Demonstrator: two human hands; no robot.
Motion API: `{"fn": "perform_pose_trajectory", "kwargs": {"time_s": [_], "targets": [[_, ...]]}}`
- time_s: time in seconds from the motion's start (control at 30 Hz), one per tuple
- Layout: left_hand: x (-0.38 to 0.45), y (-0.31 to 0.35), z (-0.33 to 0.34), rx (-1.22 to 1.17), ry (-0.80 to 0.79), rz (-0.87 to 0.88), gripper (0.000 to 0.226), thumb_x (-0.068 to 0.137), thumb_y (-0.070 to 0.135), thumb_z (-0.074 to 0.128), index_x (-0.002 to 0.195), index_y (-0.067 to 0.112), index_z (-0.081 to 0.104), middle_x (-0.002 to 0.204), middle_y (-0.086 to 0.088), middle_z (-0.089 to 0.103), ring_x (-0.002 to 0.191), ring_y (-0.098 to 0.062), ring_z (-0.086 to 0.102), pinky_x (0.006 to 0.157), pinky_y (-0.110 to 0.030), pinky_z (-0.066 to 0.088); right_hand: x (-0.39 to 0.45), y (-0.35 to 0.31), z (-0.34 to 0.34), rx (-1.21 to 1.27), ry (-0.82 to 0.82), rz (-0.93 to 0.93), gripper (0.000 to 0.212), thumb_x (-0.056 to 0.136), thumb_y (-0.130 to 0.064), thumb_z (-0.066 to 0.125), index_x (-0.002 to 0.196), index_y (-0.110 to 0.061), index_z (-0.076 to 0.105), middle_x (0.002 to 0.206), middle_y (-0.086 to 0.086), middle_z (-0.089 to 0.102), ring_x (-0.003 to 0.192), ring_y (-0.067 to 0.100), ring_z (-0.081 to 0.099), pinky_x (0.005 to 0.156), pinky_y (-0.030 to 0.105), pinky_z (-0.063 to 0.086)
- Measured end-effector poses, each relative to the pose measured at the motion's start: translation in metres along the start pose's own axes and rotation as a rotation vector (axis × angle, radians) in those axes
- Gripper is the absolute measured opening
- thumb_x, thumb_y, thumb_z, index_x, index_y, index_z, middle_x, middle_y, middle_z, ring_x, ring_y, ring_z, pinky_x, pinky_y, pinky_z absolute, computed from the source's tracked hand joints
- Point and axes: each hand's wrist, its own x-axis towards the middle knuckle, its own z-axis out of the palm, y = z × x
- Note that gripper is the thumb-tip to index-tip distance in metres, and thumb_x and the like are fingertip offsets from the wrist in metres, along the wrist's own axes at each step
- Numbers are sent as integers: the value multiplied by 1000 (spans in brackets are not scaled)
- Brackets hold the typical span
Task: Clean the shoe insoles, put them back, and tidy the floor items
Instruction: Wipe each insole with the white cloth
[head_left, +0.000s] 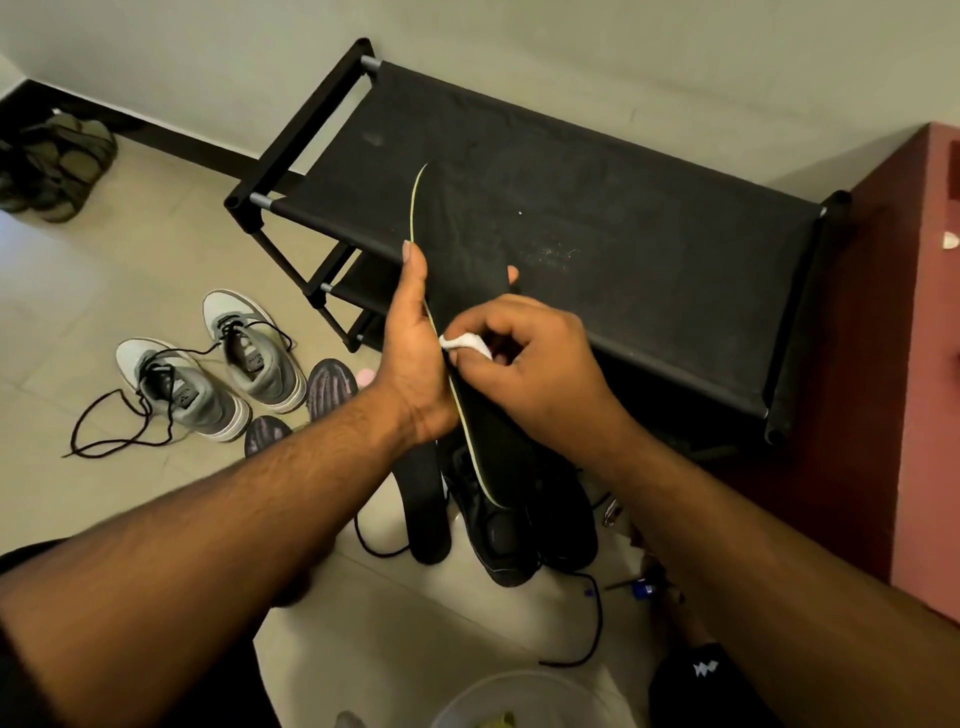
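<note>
My left hand (413, 348) grips a long black insole (462, 249) with a pale green edge, held tilted above the floor in front of the shoe rack. My right hand (530, 364) pinches a small white cloth (465, 347) against the insole's surface near its middle. Below them a second black insole (426, 504) lies on the tiles beside a pair of black shoes (514, 535). Two grey-purple insoles (332, 387) lie next to a pair of grey sneakers (208, 384) with loose black laces.
A black fabric shoe rack (597, 218) stands against the wall. A dark red cabinet (924, 364) is at the right. Olive sandals (57, 161) sit in the far left corner. A pale bowl (519, 701) is at the bottom edge; small items (644, 590) lie on the floor nearby.
</note>
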Motion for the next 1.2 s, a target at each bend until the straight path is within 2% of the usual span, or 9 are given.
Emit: {"fn": "perform_pose_trajectory", "kwargs": {"time_s": [0.13,0.37,0.53,0.7,0.77,0.9,0.97,1.07,1.2], "targets": [[2,1,-2,-30,-39,-6,80,91,72,31,114,4,67,111,-14,68,103,-24,68,90,-37,56,5,5,-8,-42,17,8,9,77,-4,72,84,-10,74,80,-3,68,73,3,60,65,8,43],[8,0,-3,-97,-73,38,76,82,51,40,139,1,49,139,-22,47,121,-32,49,113,-47,33,11,19,-17,33,114,399,9,76,-7,72,74,-16,72,59,-12,62,54,-4,55,55,12,41],[4,-1,-1,-78,-40,39,59,87,46,35,99,5,76,118,-16,65,104,-27,64,98,-37,48,4,-5,-5,101,-31,238,8,78,-4,71,79,-12,72,56,0,61,50,12,48,52,26,42],[1,1,3,-90,-122,3,86,85,74,35,123,2,62,124,-17,60,114,-28,59,106,-45,45,10,7,-22,43,78,303,9,78,0,70,78,-9,72,54,-20,58,58,-11,53,64,3,39],[2,0,2,-86,-126,-14,86,87,76,31,112,2,67,111,-16,67,104,-28,66,96,-42,52,12,12,-27,63,114,352,11,79,0,70,77,-10,72,64,-21,62,72,-14,57,63,1,40],[2,1,-1,-102,-59,13,68,89,60,41,106,3,73,123,-18,61,109,-28,62,101,-42,48,6,0,-13,80,27,255,8,79,-2,70,78,-10,72,53,-18,57,52,-4,52,59,6,40],[2,0,-3,-96,-17,15,61,88,55,43,105,4,74,127,-18,61,110,-28,62,100,-40,49,1,-9,-6,112,-78,167,10,79,-2,71,82,-12,73,63,-10,65,57,2,58,59,16,49],[0,-1,-1,-109,-22,13,53,89,49,42,97,8,75,109,-10,69,97,-23,68,88,-34,54,1,-10,-9,88,-102,157,10,78,-3,71,81,-12,73,65,-2,67,57,10,58,58,24,50],[-2,1,3,-76,-88,-24,72,84,51,40,134,2,55,138,-16,55,121,-29,55,109,-43,40,10,8,-24,30,66,328,9,77,-4,72,76,-13,72,51,-18,57,49,-2,52,52,10,38]]}}
